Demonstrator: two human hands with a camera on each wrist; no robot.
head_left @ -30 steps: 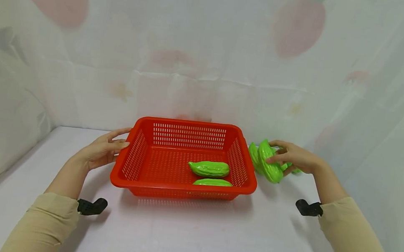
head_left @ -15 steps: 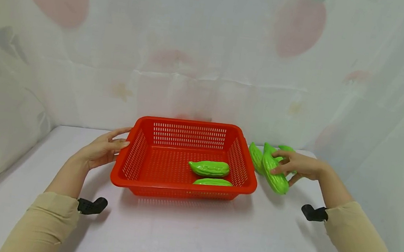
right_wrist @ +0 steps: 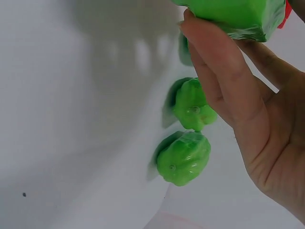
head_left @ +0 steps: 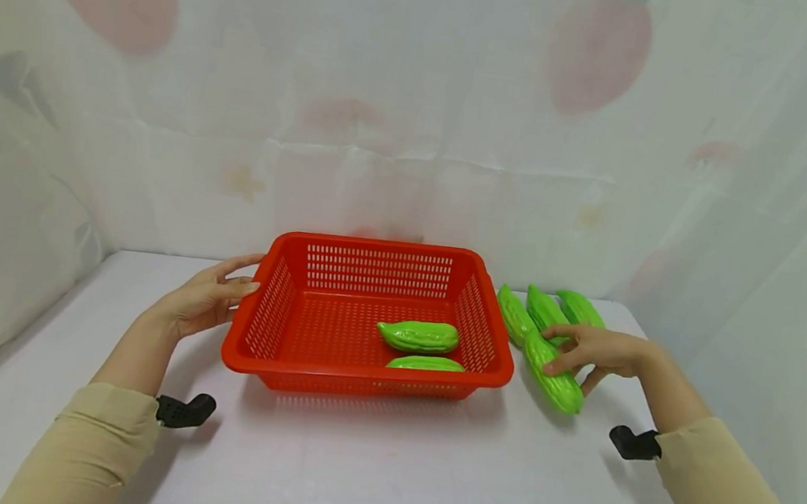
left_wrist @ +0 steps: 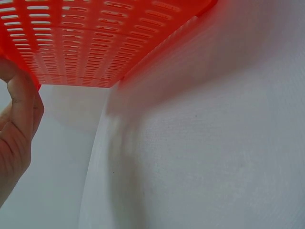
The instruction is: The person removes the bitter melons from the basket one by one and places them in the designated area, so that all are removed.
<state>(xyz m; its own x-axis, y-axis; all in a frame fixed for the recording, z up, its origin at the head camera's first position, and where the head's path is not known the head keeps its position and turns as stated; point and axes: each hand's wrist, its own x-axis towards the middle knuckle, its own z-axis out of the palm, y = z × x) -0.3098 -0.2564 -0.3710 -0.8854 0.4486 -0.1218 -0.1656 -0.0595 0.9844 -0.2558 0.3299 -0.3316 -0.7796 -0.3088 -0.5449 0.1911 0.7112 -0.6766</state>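
Note:
My right hand [head_left: 597, 350] pinches a bright green bitter melon [head_left: 562, 389] between thumb and fingers, low over the table at the right of the red basket [head_left: 366, 375]. In the right wrist view the held melon's end [right_wrist: 238, 14] shows at the top. Just behind it lie three more bitter melons: one by the basket [head_left: 513, 314], a middle one [head_left: 544, 305] and a far right one [head_left: 581, 307]. Inside the basket rest two others, one fully visible [head_left: 419, 336], the other [head_left: 427, 364] partly hidden by the front rim. My left hand [head_left: 204, 303] holds the basket's left rim.
A white cloth covers the table [head_left: 345, 480], and a pale curtain with faded fruit prints [head_left: 420, 119] hangs right behind it. Each wrist carries a small black camera mount, one at the left cuff [head_left: 186, 412], one at the right cuff [head_left: 633, 442].
My right hand has drawn the bitter melon toward the front and right and lowered it, so the melons behind it show more fully. My left hand and the basket have stayed in place.

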